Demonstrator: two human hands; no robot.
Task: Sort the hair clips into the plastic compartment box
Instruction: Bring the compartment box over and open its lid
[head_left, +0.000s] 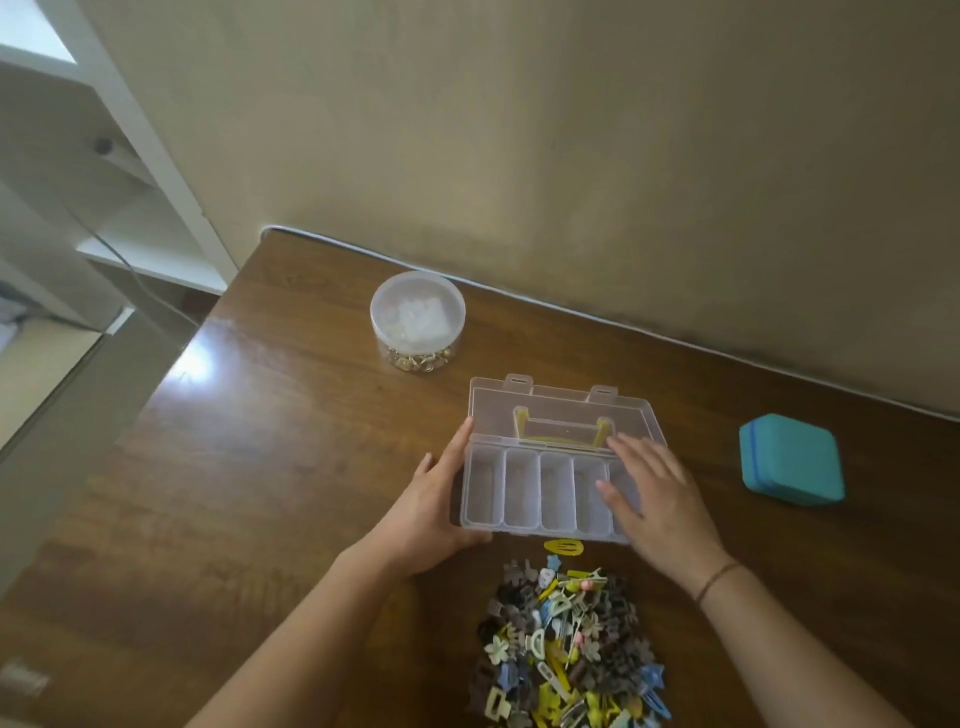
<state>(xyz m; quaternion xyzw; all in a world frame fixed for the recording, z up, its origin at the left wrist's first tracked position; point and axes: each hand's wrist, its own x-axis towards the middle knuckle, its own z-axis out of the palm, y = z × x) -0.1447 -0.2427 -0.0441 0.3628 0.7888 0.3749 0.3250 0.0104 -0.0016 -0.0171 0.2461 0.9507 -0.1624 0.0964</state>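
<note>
compartment box (540, 493): clear glossy plastic | table (270, 467): glossy wood | case (792, 460): matt teal

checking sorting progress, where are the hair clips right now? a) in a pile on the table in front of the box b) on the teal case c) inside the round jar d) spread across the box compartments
a: the clips lie heaped on the table just in front of the box, whose visible compartments look empty.
</note>
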